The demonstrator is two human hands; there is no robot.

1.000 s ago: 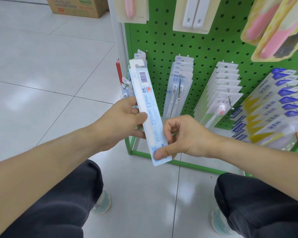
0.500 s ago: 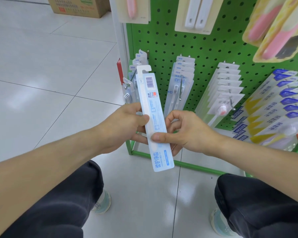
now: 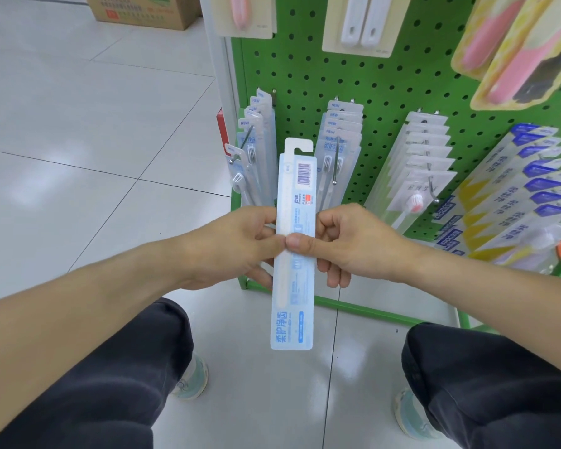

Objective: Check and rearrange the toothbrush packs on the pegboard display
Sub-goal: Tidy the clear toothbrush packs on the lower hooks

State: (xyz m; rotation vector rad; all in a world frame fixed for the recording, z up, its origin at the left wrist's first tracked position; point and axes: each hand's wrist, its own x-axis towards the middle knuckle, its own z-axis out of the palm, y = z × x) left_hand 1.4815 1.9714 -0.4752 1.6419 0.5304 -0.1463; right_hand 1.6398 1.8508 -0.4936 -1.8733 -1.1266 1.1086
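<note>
Both hands, left hand (image 3: 240, 244) and right hand (image 3: 347, 244), pinch the long pale-blue toothbrush pack (image 3: 293, 247) before the green pegboard (image 3: 386, 79); aim its hang-slot squarely at a hook.

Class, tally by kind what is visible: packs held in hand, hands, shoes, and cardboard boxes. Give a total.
Held pack: 1
Hands: 2, left hand, right hand
Shoes: 2
Cardboard box: 1
Total: 6

You've swung the pack (image 3: 293, 251) from a leftward tilt to nearly upright, and your right hand (image 3: 347, 246) slid from its bottom end to mid-length.
</note>
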